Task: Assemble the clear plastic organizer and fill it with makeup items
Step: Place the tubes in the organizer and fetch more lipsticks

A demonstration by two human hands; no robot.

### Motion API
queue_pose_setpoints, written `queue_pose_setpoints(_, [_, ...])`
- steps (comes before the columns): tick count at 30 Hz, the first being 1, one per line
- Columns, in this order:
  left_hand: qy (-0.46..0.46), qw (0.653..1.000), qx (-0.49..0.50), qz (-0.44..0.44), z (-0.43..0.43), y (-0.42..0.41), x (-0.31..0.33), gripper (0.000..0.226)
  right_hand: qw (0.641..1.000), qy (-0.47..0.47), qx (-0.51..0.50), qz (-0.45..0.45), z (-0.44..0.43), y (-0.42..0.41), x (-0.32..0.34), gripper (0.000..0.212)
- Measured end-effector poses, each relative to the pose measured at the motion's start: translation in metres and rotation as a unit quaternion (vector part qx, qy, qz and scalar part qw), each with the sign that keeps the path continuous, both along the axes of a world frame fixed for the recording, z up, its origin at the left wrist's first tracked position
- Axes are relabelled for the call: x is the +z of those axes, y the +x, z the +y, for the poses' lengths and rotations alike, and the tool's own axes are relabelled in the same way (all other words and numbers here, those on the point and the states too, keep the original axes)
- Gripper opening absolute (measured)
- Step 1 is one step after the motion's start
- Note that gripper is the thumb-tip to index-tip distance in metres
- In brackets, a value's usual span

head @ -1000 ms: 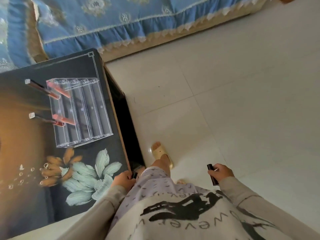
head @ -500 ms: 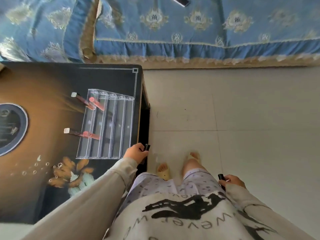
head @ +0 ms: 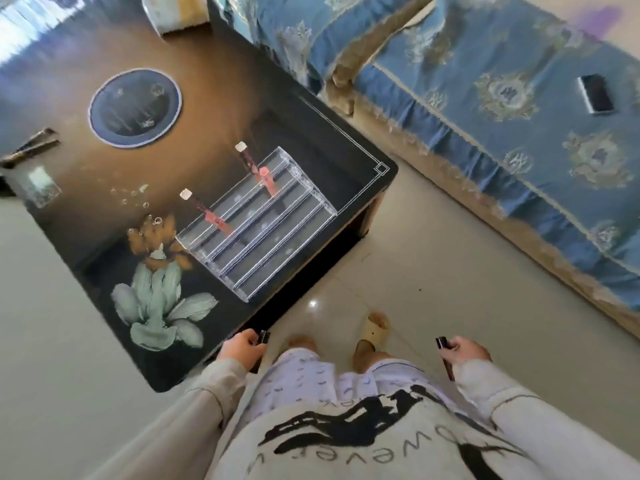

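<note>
The left hand is closed around a small dark tube, and only the end of the tube shows past the fingers, over the near edge of the table. The right hand grips a second dark tube around its middle, out over the floor and well apart from the table. The long axis of this one runs almost straight away from the person, with its top end forward. Both tubes look light, stiff and smooth, so they probably slip easily, and a hold around the middle seems the safest. Further out, the clear organizer stands on the table near the corner, already put together. Its stepped channels run diagonally, from lower left to upper right in the view, and the lowest step faces the floor side. It is likely light and rigid but brittle, and it may slide on the glossy tabletop, so one should take it by the side walls. In its highest row two pink tubes lean with their pale caps pointing up and away from the steps.
</note>
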State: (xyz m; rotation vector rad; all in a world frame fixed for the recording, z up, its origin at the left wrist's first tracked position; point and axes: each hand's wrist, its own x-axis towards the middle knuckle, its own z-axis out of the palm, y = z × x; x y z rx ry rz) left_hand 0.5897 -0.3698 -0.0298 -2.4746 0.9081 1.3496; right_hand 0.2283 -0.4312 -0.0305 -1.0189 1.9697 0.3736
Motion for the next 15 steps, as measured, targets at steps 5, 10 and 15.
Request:
queue_pose_setpoints(5, [0.006, 0.987, 0.157, 0.017, 0.038, -0.034, -0.002, 0.028, 0.99, -0.011, 0.139, 0.022, -0.071, 0.001, 0.003, 0.028])
queue_pose_setpoints(10, [0.026, 0.973, 0.227, 0.02, 0.066, -0.053, -0.002, 0.025, 0.976, -0.02, 0.218, -0.015, -0.112, 0.029, 0.001, 0.029])
queue_pose_setpoints(15, [0.028, 0.966, 0.254, 0.028, 0.064, -0.048, -0.001, 0.028, 0.963, -0.006, 0.265, -0.038, -0.122, 0.061, -0.005, 0.029])
